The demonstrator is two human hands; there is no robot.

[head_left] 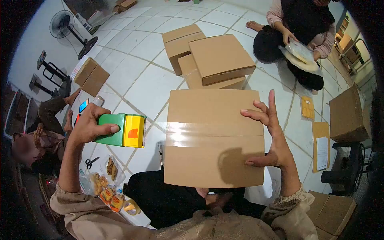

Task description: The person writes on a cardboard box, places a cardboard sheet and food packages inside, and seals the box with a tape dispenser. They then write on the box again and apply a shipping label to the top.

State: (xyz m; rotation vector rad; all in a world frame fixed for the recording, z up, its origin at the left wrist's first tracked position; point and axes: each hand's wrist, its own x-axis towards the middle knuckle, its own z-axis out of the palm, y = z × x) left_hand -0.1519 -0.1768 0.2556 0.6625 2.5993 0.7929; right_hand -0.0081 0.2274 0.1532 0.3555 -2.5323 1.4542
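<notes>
The left hand (96, 125) wraps its fingers and thumb round a green and yellow tape dispenser (120, 139), held left of a cardboard box (212, 160). The box lies before the person, over the legs. The right hand (279, 146) is spread open at its right edge; whether its fingertips press cannot be told. The cardboard looks stiff yet dentable, its weight unknowable with contents hidden, and slicker along the clear tape (177, 134); opposite side edges seem the surest hold.
</notes>
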